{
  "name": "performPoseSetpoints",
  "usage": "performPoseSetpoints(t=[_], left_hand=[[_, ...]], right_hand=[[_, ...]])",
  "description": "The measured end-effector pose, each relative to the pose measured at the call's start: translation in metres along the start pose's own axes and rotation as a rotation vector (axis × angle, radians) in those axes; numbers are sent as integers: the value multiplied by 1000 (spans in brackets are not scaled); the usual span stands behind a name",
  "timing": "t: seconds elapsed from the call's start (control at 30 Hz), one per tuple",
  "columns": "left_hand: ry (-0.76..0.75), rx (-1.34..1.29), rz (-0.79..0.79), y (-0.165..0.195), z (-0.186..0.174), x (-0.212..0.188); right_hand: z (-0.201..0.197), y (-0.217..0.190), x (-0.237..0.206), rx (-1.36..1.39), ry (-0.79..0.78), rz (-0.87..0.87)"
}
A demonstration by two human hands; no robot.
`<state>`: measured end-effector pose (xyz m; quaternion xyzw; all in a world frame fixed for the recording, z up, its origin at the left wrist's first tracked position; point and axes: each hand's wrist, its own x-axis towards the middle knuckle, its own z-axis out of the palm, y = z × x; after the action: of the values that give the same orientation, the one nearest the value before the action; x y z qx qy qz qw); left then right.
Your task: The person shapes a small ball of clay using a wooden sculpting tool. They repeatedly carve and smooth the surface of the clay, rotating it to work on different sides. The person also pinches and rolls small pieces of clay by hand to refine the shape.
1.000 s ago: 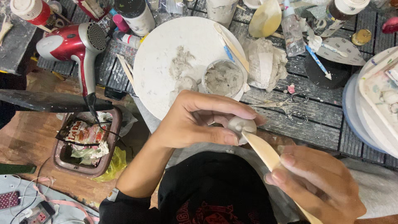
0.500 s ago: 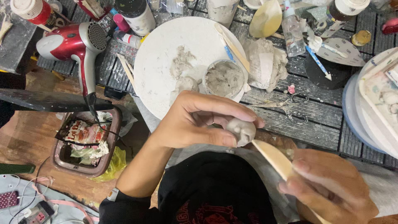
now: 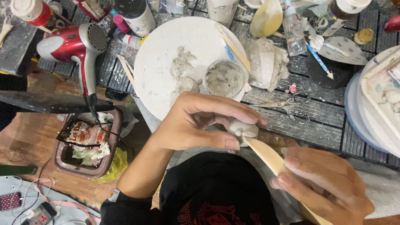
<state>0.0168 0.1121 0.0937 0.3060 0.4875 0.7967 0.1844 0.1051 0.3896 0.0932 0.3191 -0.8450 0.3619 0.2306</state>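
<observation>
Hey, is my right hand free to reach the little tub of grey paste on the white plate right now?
Probably not yet. The right hand holds a wooden stick against the clay piece that the left hand pinches. The tub sits uncovered just beyond.

most of the small pale clay lump (image 3: 243, 129) is hidden inside the left hand (image 3: 196, 123). the flat wooden modelling stick (image 3: 266, 155) disappears behind the right hand (image 3: 329, 183), whose wrist the bottom edge cuts off.
</observation>
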Motion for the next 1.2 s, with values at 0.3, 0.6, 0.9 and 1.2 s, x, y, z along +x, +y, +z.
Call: performPoseSetpoints(t=[0.3,0.6,0.9,1.2], left_hand=[[-14,-17,16,5,-1,0],[38,273,99,9,9,-2],[95,513,119,14,25,-3],[94,517,114,14,26,-2]], right_hand=[[-3,8,-12,4,-4,-69],[18,64,-43,561,422,121],[45,66,-59,581,578,142],[45,50,-28,676,605,180]])
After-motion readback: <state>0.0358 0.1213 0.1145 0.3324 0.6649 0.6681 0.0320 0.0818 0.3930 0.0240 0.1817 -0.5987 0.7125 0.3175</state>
